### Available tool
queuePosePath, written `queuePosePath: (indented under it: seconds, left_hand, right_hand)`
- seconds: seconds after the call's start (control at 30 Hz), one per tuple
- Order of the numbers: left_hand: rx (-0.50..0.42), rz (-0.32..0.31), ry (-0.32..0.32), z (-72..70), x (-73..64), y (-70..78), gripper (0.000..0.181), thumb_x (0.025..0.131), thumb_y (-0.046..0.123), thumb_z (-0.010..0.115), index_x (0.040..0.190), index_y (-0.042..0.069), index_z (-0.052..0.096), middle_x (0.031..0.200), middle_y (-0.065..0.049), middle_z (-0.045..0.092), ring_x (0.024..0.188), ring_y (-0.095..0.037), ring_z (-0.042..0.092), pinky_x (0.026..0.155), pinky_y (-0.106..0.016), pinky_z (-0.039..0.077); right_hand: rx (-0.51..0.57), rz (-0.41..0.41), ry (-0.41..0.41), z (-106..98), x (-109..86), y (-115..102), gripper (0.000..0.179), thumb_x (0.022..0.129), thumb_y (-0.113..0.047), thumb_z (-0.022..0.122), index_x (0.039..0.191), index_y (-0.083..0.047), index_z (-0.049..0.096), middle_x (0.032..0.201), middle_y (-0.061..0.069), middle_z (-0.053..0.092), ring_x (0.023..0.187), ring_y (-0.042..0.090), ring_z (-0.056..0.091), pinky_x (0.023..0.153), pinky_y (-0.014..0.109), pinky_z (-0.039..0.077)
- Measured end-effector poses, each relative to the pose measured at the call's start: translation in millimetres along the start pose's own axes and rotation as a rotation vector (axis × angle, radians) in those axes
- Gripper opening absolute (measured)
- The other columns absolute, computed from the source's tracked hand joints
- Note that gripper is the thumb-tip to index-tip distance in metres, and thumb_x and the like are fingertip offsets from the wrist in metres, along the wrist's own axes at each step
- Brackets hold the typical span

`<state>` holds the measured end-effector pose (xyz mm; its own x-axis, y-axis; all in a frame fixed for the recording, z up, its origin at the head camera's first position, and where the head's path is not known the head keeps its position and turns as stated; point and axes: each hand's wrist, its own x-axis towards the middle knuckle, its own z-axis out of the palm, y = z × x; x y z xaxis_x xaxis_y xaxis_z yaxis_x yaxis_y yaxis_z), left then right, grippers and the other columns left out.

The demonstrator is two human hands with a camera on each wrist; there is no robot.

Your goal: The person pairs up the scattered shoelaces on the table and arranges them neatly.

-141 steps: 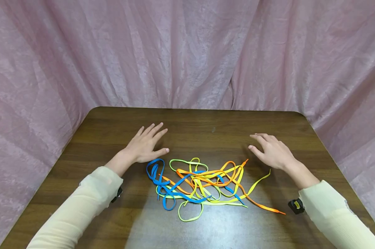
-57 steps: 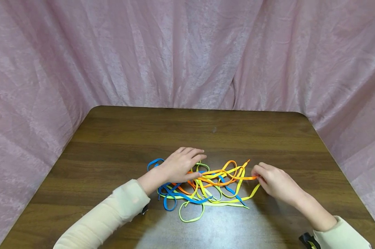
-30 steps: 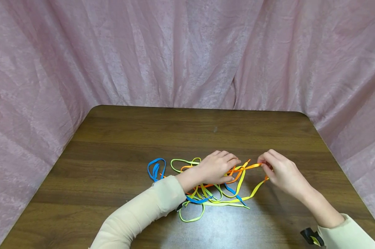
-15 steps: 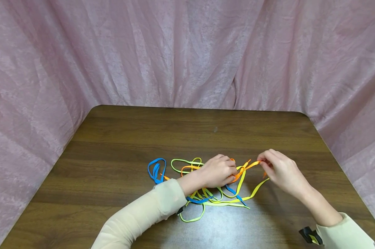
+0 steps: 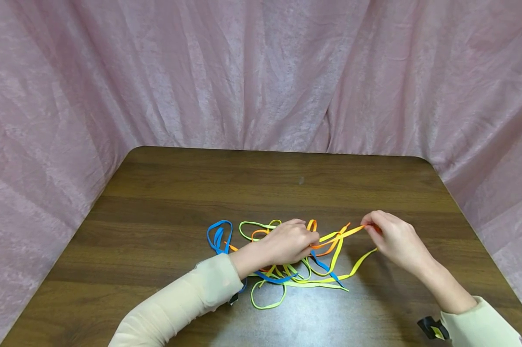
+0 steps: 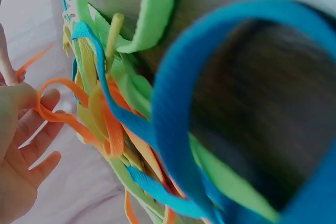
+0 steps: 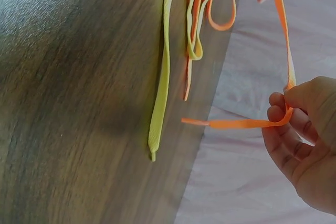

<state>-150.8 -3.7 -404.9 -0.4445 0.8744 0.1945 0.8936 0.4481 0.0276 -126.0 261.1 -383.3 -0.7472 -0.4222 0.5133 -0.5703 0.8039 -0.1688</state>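
A tangle of flat shoelaces lies on the table. My right hand [image 5: 393, 241] pinches the orange shoelace [image 5: 349, 232] near one end, and its tip [image 7: 195, 122] hangs free past my fingers in the right wrist view. The lace runs taut leftward to my left hand [image 5: 287, 242], above the pile. In the left wrist view my left thumb and forefinger grip an orange loop [image 6: 63, 116], the other fingers loosely spread. A blue shoelace [image 5: 219, 236] loops at the left. Yellow [image 5: 359, 264] and light green [image 5: 267, 307] laces cross below; my left hand and forearm hide part of the tangle.
The brown wooden table [image 5: 191, 178] has rounded far corners. Pink curtains [image 5: 282, 77] hang behind it and at both sides. Black wrist cameras [image 5: 433, 328] sit under the sleeves.
Both hands came from open above the table to the orange lace. My right hand took its right end; my left crossed the pile, curled its fingers, and drew back left, lifting an orange loop.
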Motion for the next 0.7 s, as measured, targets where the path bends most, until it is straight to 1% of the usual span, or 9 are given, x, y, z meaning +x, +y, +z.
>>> queuePosePath:
  seconds: [0.07, 0.17, 0.3, 0.43, 0.53, 0.7]
  left_hand:
    - [0.003, -0.007, 0.000, -1.0, -3.9, -2.2, 0.008, 0.086, 0.015, 0.056, 0.085, 0.020, 0.062, 0.070, 0.015, 0.058, 0.072, -0.006, 0.053, 0.090, -0.025, 0.040]
    - [-0.013, -0.028, 0.011, -2.7, -10.4, -5.8, 0.009, 0.086, 0.016, 0.058, 0.083, 0.021, 0.064, 0.071, 0.016, 0.059, 0.072, -0.006, 0.052, 0.083, -0.023, 0.041]
    - [-0.042, -0.065, 0.019, -5.9, -19.3, -10.2, 0.010, 0.088, 0.018, 0.059, 0.081, 0.022, 0.065, 0.072, 0.017, 0.059, 0.070, -0.007, 0.050, 0.077, -0.022, 0.042]
    - [-0.054, -0.087, 0.019, -10.3, -28.3, -13.9, 0.009, 0.088, 0.019, 0.059, 0.081, 0.023, 0.064, 0.073, 0.016, 0.058, 0.066, -0.007, 0.047, 0.065, -0.021, 0.040]
    - [-0.063, -0.101, 0.017, -14.0, -35.0, -16.8, 0.008, 0.088, 0.019, 0.060, 0.084, 0.023, 0.065, 0.075, 0.015, 0.059, 0.067, -0.007, 0.048, 0.062, -0.020, 0.040]
    - [-0.068, -0.121, 0.018, -20.3, -45.1, -22.3, 0.009, 0.089, 0.019, 0.058, 0.084, 0.020, 0.066, 0.077, 0.012, 0.061, 0.070, -0.007, 0.050, 0.064, -0.021, 0.042]
  right_hand:
    - [-0.011, 0.006, -0.001, 0, -1.3, 2, 0.022, 0.071, 0.001, 0.071, 0.082, -0.015, 0.060, 0.075, -0.009, 0.059, 0.065, 0.004, 0.052, 0.056, 0.030, 0.045]
    - [-0.016, 0.015, 0.005, 0, -3.1, 5, 0.022, 0.070, 0.002, 0.070, 0.081, -0.015, 0.061, 0.075, -0.009, 0.059, 0.065, 0.005, 0.052, 0.056, 0.030, 0.045]
    - [-0.018, 0.022, 0.007, 0, -5.3, 9, 0.021, 0.070, 0.002, 0.070, 0.081, -0.014, 0.061, 0.074, -0.010, 0.058, 0.064, 0.005, 0.051, 0.056, 0.031, 0.044]
    - [-0.023, 0.030, 0.001, 0, -7.6, 13, 0.021, 0.070, 0.001, 0.069, 0.080, -0.015, 0.060, 0.074, -0.010, 0.058, 0.064, 0.005, 0.051, 0.056, 0.031, 0.044]
    - [-0.032, 0.035, 0.003, -1, -9.2, 16, 0.021, 0.070, 0.002, 0.069, 0.080, -0.015, 0.060, 0.074, -0.009, 0.058, 0.064, 0.005, 0.051, 0.056, 0.032, 0.044]
    - [-0.044, 0.040, 0.013, -2, -10.9, 21, 0.023, 0.069, 0.004, 0.070, 0.080, -0.014, 0.060, 0.074, -0.008, 0.058, 0.064, 0.007, 0.051, 0.056, 0.033, 0.044]
